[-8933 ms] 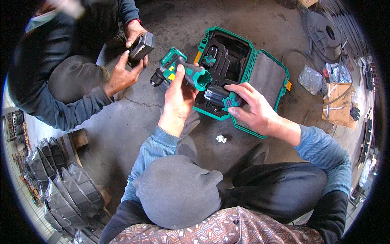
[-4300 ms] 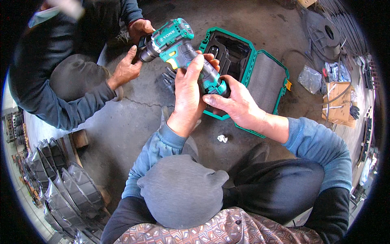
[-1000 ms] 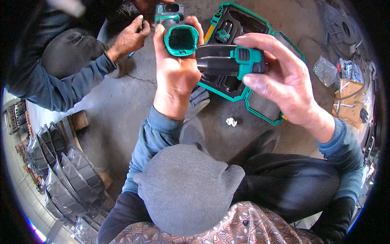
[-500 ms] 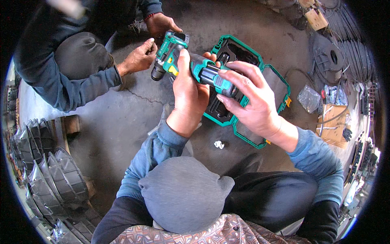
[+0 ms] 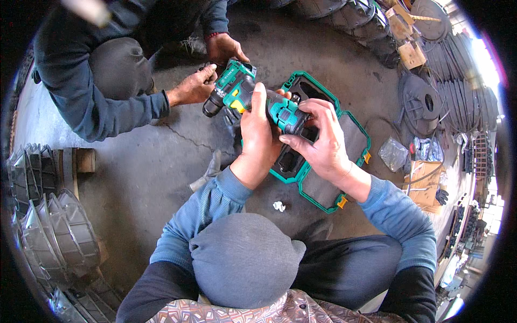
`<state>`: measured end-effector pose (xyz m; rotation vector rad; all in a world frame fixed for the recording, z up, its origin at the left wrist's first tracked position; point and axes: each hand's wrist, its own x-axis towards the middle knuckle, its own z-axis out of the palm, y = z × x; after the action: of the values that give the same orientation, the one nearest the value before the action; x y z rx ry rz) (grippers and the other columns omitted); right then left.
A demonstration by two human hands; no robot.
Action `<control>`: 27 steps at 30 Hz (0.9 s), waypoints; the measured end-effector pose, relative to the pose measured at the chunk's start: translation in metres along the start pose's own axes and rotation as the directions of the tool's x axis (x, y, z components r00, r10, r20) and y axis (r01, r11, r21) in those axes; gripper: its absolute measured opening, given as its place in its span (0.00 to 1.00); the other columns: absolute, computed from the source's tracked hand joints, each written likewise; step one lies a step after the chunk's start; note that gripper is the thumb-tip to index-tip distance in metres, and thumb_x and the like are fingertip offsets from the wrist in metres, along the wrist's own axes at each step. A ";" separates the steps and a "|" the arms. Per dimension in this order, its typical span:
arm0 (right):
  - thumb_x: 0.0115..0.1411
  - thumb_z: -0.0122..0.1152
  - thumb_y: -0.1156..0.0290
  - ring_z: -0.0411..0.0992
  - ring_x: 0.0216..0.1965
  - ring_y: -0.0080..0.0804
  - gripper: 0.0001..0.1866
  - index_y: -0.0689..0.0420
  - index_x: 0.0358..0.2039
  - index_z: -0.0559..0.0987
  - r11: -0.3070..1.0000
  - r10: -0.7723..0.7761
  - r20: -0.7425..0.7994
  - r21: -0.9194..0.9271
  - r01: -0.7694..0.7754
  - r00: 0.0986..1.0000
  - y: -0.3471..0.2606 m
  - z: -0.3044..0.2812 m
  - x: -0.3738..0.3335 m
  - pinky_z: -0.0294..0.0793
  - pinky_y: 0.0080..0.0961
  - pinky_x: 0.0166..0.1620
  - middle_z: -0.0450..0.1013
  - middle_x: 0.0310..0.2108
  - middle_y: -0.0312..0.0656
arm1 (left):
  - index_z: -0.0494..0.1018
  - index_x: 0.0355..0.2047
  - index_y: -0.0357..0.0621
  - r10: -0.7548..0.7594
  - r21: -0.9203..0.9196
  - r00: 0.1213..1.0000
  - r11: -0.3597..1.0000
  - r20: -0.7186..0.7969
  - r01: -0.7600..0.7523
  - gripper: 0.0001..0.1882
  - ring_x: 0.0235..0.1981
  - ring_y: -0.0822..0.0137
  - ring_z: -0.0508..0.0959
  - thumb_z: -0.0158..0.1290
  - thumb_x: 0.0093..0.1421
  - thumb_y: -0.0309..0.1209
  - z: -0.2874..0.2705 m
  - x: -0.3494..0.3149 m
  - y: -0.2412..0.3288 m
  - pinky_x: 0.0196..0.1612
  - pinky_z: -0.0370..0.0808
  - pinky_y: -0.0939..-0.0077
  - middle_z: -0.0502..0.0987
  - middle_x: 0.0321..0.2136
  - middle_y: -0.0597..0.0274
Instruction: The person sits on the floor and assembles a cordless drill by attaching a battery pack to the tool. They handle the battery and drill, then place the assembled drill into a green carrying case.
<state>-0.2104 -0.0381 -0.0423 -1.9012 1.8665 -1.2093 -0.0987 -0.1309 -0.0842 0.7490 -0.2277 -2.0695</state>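
Observation:
A teal and black cordless drill [image 5: 249, 92] is held over the floor, its black chuck [image 5: 213, 104] facing left. My left hand [image 5: 257, 134] wraps round its handle, with the thumb along the side. At the handle's lower end sits the teal and black battery pack [image 5: 290, 117]. My right hand [image 5: 326, 142] grips that pack between thumb and fingers. Behind it, an open case [image 5: 319, 88] with a teal rim lies on the floor, partly covered by my hands.
Another person's hands [image 5: 195, 86] are close to the drill at upper left. White crumpled paper [image 5: 279, 206] lies on the floor. Ribbed grey metal parts [image 5: 56, 231] stand at left. A clear plastic bag [image 5: 393, 154] and cardboard [image 5: 424, 185] lie at right.
The battery pack has slid up against the drill's handle; the gap between them has gone. My right hand has moved left with it. The whole scene sits slightly differently in view.

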 end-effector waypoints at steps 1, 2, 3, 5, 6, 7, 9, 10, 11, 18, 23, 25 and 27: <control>0.49 0.82 0.69 0.74 0.50 0.38 0.38 0.61 0.57 0.70 0.998 0.045 0.026 0.039 -0.046 0.999 0.001 -0.001 -0.004 0.79 0.33 0.50 0.67 0.56 0.48 | 0.73 0.46 0.36 -0.016 -0.017 1.000 1.000 0.006 0.016 0.25 0.43 0.61 0.83 0.51 0.73 0.50 -0.002 -0.001 0.001 0.50 0.81 0.65 0.81 0.41 0.53; 0.50 0.82 0.70 0.75 0.49 0.32 0.39 0.61 0.59 0.69 0.993 0.089 0.053 0.076 -0.092 0.995 0.001 -0.002 -0.007 0.80 0.30 0.48 0.66 0.58 0.46 | 0.73 0.46 0.36 0.021 0.006 1.000 1.000 -0.012 -0.021 0.23 0.41 0.61 0.83 0.52 0.72 0.48 -0.003 0.001 0.001 0.48 0.81 0.65 0.81 0.40 0.53; 0.58 0.78 0.65 0.77 0.42 0.30 0.36 0.64 0.61 0.68 0.982 0.149 0.085 0.108 -0.157 0.985 0.001 -0.003 -0.009 0.81 0.29 0.45 0.71 0.51 0.45 | 0.73 0.45 0.37 0.058 0.029 0.998 0.998 -0.028 -0.057 0.22 0.40 0.61 0.83 0.53 0.72 0.47 -0.004 0.004 -0.001 0.47 0.82 0.65 0.82 0.39 0.53; 0.62 0.73 0.60 0.78 0.37 0.29 0.34 0.65 0.60 0.69 0.819 0.467 0.252 0.238 -0.522 0.847 -0.010 -0.005 -0.003 0.81 0.28 0.42 0.74 0.43 0.43 | 0.73 0.44 0.38 0.107 0.047 0.992 0.993 -0.070 -0.104 0.17 0.35 0.61 0.84 0.57 0.70 0.42 -0.008 0.008 0.000 0.40 0.83 0.65 0.82 0.35 0.54; 0.64 0.71 0.58 0.78 0.35 0.28 0.33 0.66 0.60 0.69 0.682 0.587 0.350 0.272 -0.679 0.730 -0.014 -0.006 0.000 0.82 0.28 0.41 0.76 0.39 0.42 | 0.73 0.44 0.39 0.102 0.079 0.992 0.992 -0.074 -0.096 0.17 0.34 0.61 0.84 0.58 0.70 0.41 -0.011 0.009 0.001 0.40 0.83 0.65 0.82 0.35 0.54; 0.67 0.68 0.55 0.78 0.29 0.27 0.30 0.70 0.54 0.72 0.687 0.527 0.337 0.370 -0.625 0.780 0.001 -0.005 -0.008 0.81 0.27 0.36 0.79 0.31 0.41 | 0.73 0.44 0.39 0.072 0.097 0.995 0.993 -0.067 -0.065 0.16 0.34 0.61 0.84 0.58 0.70 0.41 -0.008 0.009 -0.006 0.39 0.83 0.65 0.82 0.35 0.55; 0.67 0.67 0.57 0.79 0.32 0.27 0.27 0.69 0.53 0.73 0.612 0.545 0.425 0.389 -0.689 0.723 0.011 -0.003 -0.010 0.82 0.26 0.37 0.78 0.33 0.41 | 0.73 0.44 0.40 0.050 0.117 0.996 0.992 -0.080 -0.041 0.16 0.32 0.61 0.84 0.59 0.69 0.40 -0.013 0.011 -0.008 0.36 0.83 0.65 0.82 0.33 0.55; 0.68 0.66 0.58 0.80 0.34 0.27 0.26 0.69 0.53 0.74 0.573 0.550 0.467 0.393 -0.720 0.693 0.015 -0.001 -0.011 0.83 0.26 0.37 0.78 0.34 0.41 | 0.74 0.43 0.40 0.043 0.131 0.995 0.991 -0.093 -0.031 0.15 0.32 0.62 0.84 0.59 0.69 0.40 -0.015 0.012 -0.009 0.36 0.82 0.65 0.82 0.33 0.55; 0.68 0.67 0.60 0.81 0.35 0.28 0.24 0.70 0.51 0.75 0.528 0.557 0.474 0.432 -0.731 0.682 0.021 0.002 -0.013 0.84 0.26 0.39 0.78 0.36 0.43 | 0.74 0.43 0.40 0.036 0.145 0.994 0.989 -0.105 -0.021 0.15 0.32 0.62 0.83 0.59 0.69 0.40 -0.016 0.013 -0.010 0.36 0.82 0.65 0.82 0.32 0.56; 0.67 0.68 0.62 0.80 0.39 0.29 0.25 0.71 0.54 0.76 0.414 0.605 0.469 0.506 -0.757 0.644 0.027 0.014 -0.027 0.84 0.29 0.42 0.79 0.43 0.45 | 0.76 0.37 0.39 0.010 0.206 0.988 0.978 -0.156 0.022 0.15 0.31 0.62 0.83 0.60 0.68 0.41 -0.035 0.023 -0.033 0.36 0.81 0.65 0.81 0.30 0.56; 0.68 0.66 0.63 0.79 0.42 0.32 0.25 0.71 0.56 0.75 0.397 0.617 0.472 0.504 -0.767 0.629 0.029 0.018 -0.029 0.84 0.32 0.47 0.78 0.45 0.45 | 0.75 0.40 0.39 -0.035 0.194 0.984 0.979 -0.175 0.069 0.16 0.31 0.61 0.83 0.60 0.67 0.41 -0.035 0.022 -0.036 0.36 0.81 0.65 0.81 0.31 0.55; 0.68 0.66 0.63 0.79 0.42 0.32 0.25 0.71 0.56 0.74 0.399 0.622 0.463 0.506 -0.764 0.631 0.028 0.019 -0.030 0.84 0.32 0.47 0.78 0.45 0.45 | 0.74 0.40 0.38 -0.048 0.172 0.982 0.982 -0.184 0.080 0.16 0.31 0.61 0.83 0.60 0.67 0.41 -0.035 0.022 -0.038 0.36 0.81 0.64 0.81 0.31 0.55; 0.68 0.66 0.63 0.79 0.42 0.32 0.25 0.72 0.56 0.74 0.403 0.628 0.464 0.492 -0.772 0.624 0.027 0.020 -0.030 0.84 0.32 0.47 0.78 0.45 0.45 | 0.74 0.41 0.38 -0.057 0.154 0.979 0.984 -0.198 0.089 0.17 0.31 0.60 0.83 0.61 0.67 0.41 -0.039 0.024 -0.041 0.36 0.82 0.63 0.81 0.31 0.55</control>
<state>-0.2132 -0.0234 -0.0847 -0.6490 1.5248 -1.0656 -0.1140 -0.1219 -0.1424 1.0655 -0.2645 -2.0478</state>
